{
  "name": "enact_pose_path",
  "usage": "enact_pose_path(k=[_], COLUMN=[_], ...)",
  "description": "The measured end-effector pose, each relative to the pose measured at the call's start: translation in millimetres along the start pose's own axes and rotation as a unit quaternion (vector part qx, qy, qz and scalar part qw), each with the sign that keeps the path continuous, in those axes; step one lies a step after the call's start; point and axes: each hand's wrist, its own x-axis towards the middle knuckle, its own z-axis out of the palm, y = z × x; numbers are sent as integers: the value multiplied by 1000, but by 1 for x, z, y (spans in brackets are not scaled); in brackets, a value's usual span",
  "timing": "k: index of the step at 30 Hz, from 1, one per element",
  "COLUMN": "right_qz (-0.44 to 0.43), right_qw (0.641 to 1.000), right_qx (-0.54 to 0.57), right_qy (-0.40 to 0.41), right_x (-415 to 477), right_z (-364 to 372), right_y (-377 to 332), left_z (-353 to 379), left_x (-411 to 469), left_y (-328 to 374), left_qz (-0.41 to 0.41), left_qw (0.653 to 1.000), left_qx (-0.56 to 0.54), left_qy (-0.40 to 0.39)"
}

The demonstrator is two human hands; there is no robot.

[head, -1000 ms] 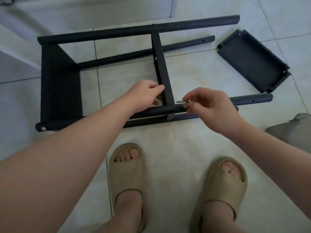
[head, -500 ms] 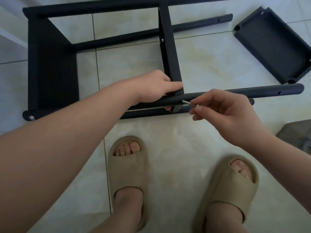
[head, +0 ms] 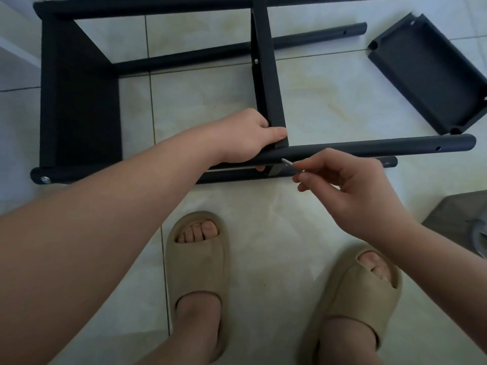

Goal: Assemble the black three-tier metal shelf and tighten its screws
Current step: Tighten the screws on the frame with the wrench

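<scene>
Sideways, black shelf frame (head: 79, 101), third tray (head: 432, 75) unattached

Floor: pale glazed tiles (head: 329, 96) with thin dark grout lines; a faint yellowish stain shows on the tile at upper centre. Two beige foam slide sandals, each worn on a bare foot: the left sandal (head: 196, 262) at lower centre, the right sandal (head: 361, 288) to its right, angled outward. A grey object (head: 458, 219) lies at the right edge, partly cut off; its nature cannot be determined. A pale surface (head: 13, 46) occupies the upper left corner.
</scene>
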Motion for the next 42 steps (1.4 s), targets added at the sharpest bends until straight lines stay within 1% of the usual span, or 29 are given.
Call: enact_pose_path(k=[5, 9, 16, 21, 27, 32, 37, 40, 42], right_qz=[0, 29, 87, 129, 183, 194, 218, 205, 185], right_qw=[999, 999, 995, 986, 953, 946, 919, 927, 945], right_qx=[-37, -24, 38, 99, 227, 247, 313, 302, 260], right_qy=[2, 1, 21, 43, 75, 85, 93, 89, 75], right_x=[6, 11, 15, 14, 13, 12, 12, 12, 11], right_z=[8, 12, 21, 26, 34, 35, 37, 36, 34], right_y=[-3, -5, -8, -9, -15, -19, -20, -17, -13], left_z=[0, 1, 1, 1, 0, 0, -1, -1, -1], left_x=[1, 1, 0, 1, 0, 0, 0, -1, -1], left_y=[-1, -2, -1, -1, 0, 0, 1, 1, 1], left_qz=[-3, -11, -16, -16, -15, -14, -13, -14, -16], left_qw=[1000, 999, 998, 998, 999, 999, 999, 999, 999], left_qx=[-16, -28, -48, -46, -40, -37, -43, -41, -40], left_qy=[17, 32, 25, 28, 24, 21, 20, 16, 15])
